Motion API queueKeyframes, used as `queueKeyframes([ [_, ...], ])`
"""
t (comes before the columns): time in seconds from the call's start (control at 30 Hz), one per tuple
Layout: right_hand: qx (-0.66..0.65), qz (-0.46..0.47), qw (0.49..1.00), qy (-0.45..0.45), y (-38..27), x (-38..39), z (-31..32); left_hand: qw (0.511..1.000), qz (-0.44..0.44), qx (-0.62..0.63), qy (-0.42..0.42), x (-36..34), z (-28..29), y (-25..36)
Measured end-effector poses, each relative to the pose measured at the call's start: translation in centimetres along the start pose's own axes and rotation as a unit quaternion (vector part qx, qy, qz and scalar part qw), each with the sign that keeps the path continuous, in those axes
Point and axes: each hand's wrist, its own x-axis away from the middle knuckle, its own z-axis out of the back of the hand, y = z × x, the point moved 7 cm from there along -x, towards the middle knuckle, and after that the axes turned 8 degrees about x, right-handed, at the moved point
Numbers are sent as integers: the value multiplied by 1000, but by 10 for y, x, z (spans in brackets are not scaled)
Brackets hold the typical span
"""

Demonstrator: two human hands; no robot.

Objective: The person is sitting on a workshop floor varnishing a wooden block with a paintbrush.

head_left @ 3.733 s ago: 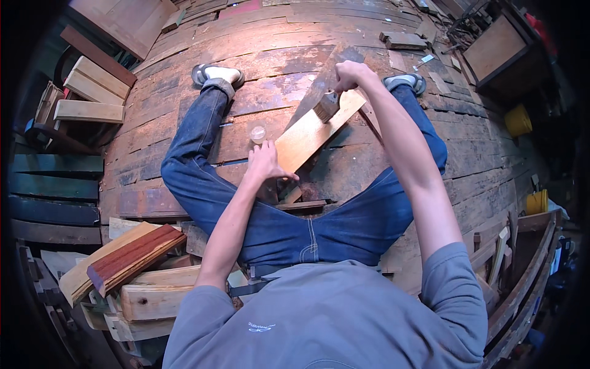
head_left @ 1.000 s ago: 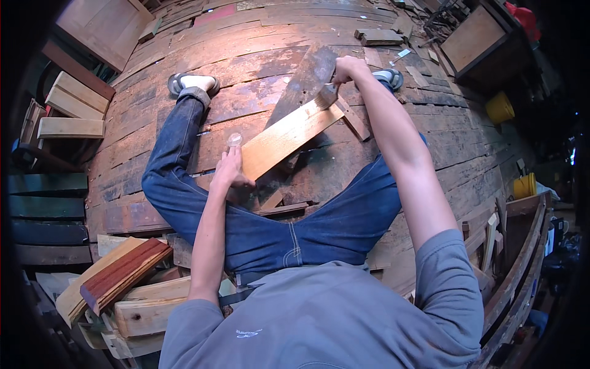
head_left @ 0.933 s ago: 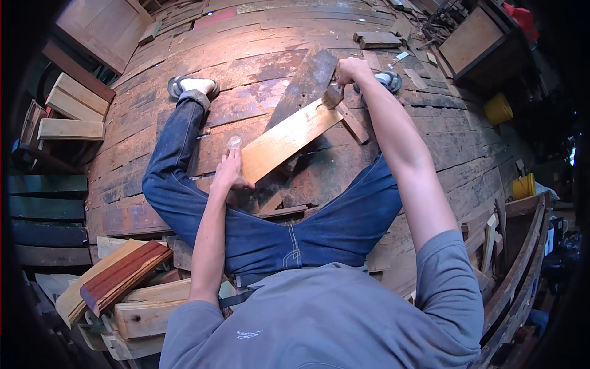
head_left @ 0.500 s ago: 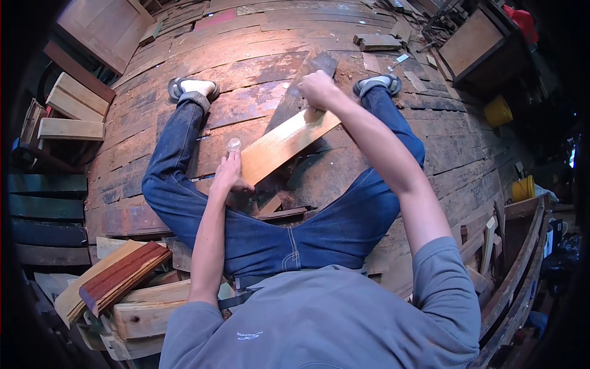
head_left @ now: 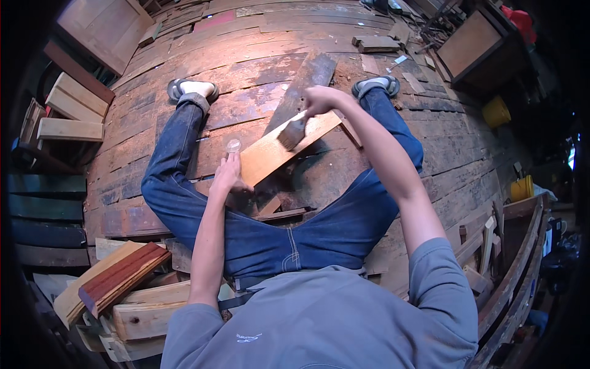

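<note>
A pale, glossy wooden board [head_left: 263, 158] lies slantwise between my spread legs, its far right part raised over a dark plank [head_left: 314, 71]. My left hand [head_left: 228, 175] closes round the board's near left end. Just beyond those fingertips is a small clear round container [head_left: 233, 146]; whether the fingers touch it I cannot tell. My right hand [head_left: 319, 100] grips a wide paintbrush [head_left: 292, 133] by its handle, which the fingers mostly hide. The bristles point down onto the middle of the board's upper face, where light glints off the surface.
Cut wood pieces, including a reddish moulded board [head_left: 123, 277], are piled at my left hip. Pale boards [head_left: 72, 128] lean at the far left. A wooden cabinet [head_left: 482, 49] and a yellow bucket [head_left: 496, 112] stand at the right. Short offcuts [head_left: 376, 43] lie on the plank floor ahead.
My right hand has turned and drawn slightly nearer, and the paintbrush now shows plainly on the board's middle. My left hand and the board have hardly moved.
</note>
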Motion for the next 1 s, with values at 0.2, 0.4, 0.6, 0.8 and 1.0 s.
queueKeyframes([
  [0.2, -90, -162, 983, -17, 126, 48, -34, 1000, -13, 0, -1, -3, 3, 6],
  [0.4, 192, -239, 950, 56, 83, 54, 21, 1000, -2, 7, 0, -3, -2, -3],
  [0.6, 210, -112, 967, 87, -21, 41, 18, 1000, -6, 11, 3, -3, -2, -3],
  [0.8, 126, -4, 991, 43, -105, 40, 9, 1000, -3, 7, -7, -4, 0, 2],
  [1.0, 63, 6, 997, 35, -91, 42, 18, 1000, -1, 6, 0, -2, -1, -2],
])
